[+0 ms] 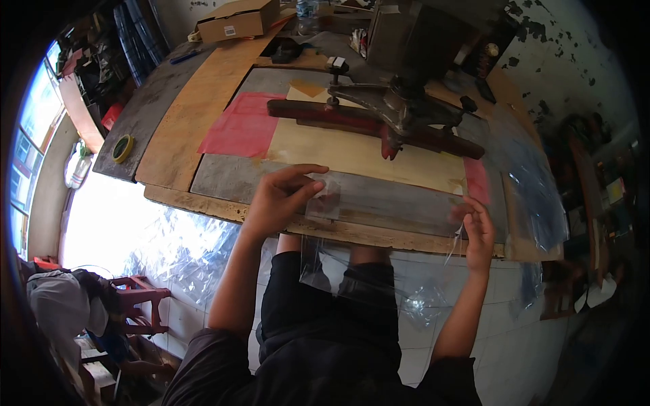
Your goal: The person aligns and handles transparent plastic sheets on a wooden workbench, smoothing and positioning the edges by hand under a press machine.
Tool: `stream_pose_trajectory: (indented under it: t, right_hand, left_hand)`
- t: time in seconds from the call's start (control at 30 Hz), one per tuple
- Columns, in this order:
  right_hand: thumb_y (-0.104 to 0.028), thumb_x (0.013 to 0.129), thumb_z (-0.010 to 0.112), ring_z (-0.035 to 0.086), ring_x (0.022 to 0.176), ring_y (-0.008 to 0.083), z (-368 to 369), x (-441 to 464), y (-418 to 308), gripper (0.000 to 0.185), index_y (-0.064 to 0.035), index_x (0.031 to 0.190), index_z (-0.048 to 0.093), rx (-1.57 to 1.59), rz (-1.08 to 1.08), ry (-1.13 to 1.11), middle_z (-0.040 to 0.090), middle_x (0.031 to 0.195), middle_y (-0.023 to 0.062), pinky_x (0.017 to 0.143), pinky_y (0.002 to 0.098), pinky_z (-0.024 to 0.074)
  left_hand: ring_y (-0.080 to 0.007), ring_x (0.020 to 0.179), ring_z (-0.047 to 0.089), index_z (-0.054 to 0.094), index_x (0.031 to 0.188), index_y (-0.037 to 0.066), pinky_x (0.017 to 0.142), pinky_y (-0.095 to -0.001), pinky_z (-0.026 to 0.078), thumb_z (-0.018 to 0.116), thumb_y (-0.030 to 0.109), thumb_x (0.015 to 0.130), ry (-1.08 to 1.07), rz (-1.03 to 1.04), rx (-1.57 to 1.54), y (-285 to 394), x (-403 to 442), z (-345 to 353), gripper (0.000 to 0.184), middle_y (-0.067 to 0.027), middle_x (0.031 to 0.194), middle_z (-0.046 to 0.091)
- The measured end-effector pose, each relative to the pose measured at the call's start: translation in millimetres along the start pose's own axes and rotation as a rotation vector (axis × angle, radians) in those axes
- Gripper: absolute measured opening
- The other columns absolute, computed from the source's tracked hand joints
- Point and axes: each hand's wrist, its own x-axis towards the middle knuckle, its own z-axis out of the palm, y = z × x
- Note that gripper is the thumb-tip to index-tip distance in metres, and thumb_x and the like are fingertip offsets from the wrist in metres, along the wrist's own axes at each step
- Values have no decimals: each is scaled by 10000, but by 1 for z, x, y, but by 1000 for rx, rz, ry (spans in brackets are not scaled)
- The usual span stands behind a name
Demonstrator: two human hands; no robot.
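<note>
A clear plastic sheet (321, 206) hangs between my hands, over the table's front edge and down in front of my lap. My left hand (281, 199) pinches its left end between thumb and fingers. My right hand (479, 233), fingers bent, grips the right end; its fingertips are partly blurred behind the plastic. Beyond both hands lies a grey metal bed with a pale yellow sheet (325, 143) and a red sheet (238, 125). Above these sheets stands a press with a long dark bar (305, 114) and a metal bracket (406, 101).
More clear plastic (531, 196) is piled at the table's right side, and plastic scraps (183, 250) lie on the floor at left. A tape roll (122, 149), a blue pen (185, 57) and a cardboard box (237, 21) sit on the table. Another person (74, 311) is low at left beside a red stool (141, 304).
</note>
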Motion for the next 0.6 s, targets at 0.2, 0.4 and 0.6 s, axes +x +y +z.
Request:
stream_pose_trajectory:
  t: [0.2,0.4,0.6]
  right_hand:
    - [-188,980,768,662,1153,217,7,10,-48,400,1,1326,697,-329,-328,-167,718,1220,100,1030,367,492]
    - [-178,839,866,672,1100,271,35,22,-92,421,-60,1232,775,-685,-466,-390,720,1200,70,969,384,505]
    - [-152,841,861,686,1018,229,45,31,-96,428,-91,1256,776,-722,-448,-565,718,1144,57,904,383,526]
  left_hand:
    - [-98,937,736,712,1290,-19,870,-264,566,726,65,1023,18,-4,49,0,0,0,280,-86,971,813]
    - [-86,924,727,719,1283,-15,865,-256,562,732,67,1020,13,-17,63,-1,0,-1,276,-85,972,812]
    - [-66,869,700,758,1248,11,801,-248,556,755,112,1013,22,2,68,-5,1,-3,256,-83,946,810]
